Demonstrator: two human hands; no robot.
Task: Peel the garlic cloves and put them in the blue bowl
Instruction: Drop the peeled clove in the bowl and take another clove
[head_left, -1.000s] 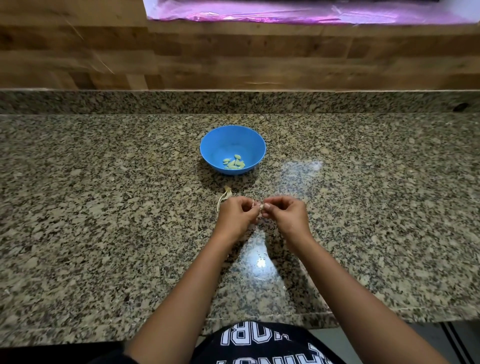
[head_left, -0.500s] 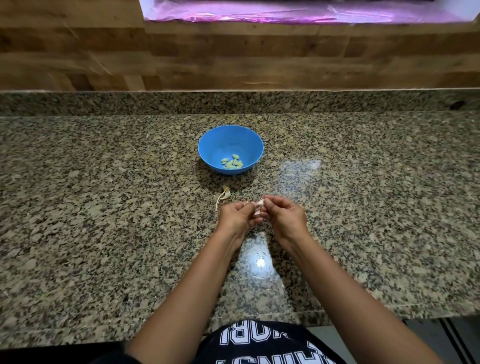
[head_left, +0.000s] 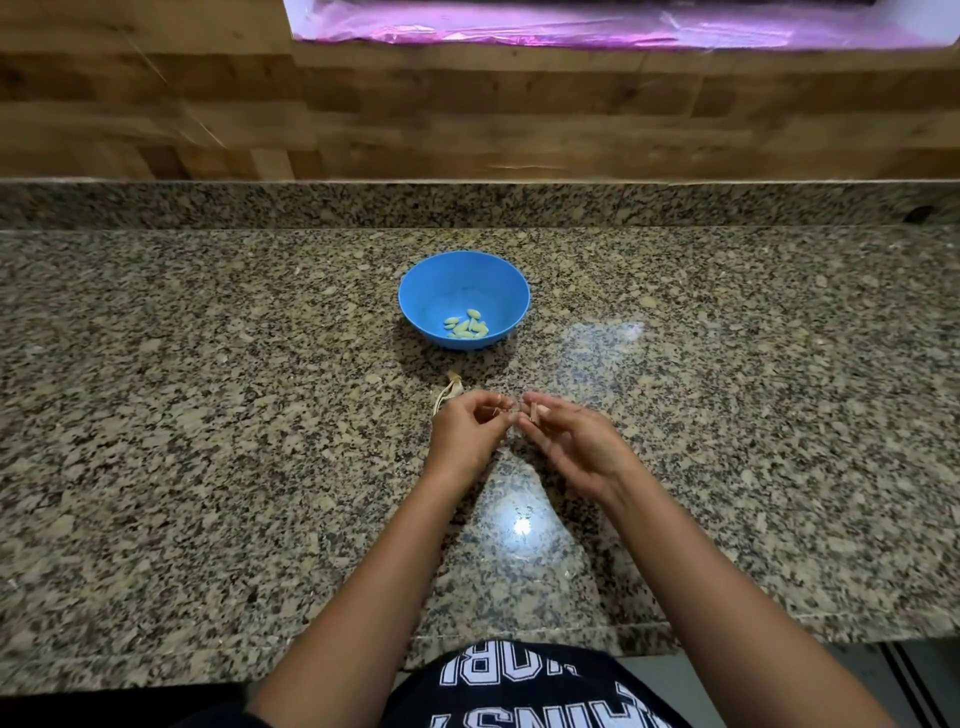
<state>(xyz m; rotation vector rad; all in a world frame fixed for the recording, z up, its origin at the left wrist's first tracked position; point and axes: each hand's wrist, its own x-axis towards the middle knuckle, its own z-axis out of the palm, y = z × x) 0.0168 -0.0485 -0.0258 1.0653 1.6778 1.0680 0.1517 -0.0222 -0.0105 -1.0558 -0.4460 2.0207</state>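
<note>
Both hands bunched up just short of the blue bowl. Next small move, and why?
Probably finish pulling the skin off the clove pinched between the left hand and right hand. It is too blurred to tell whether it is bare yet. The blue bowl, already holding peeled cloves, sits just beyond the fingertips, so the drop can follow straight after.

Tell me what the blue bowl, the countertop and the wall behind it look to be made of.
Blue bowl: probably plastic, smooth and semi-matte; uniform colour, thin rim, soft sheen.
Countertop: polished granite or a granite-look stone; speckled grain, bright mirror-like glare.
Wall: wood planks or wood-look panelling, matt; grain and board seams show.
</note>
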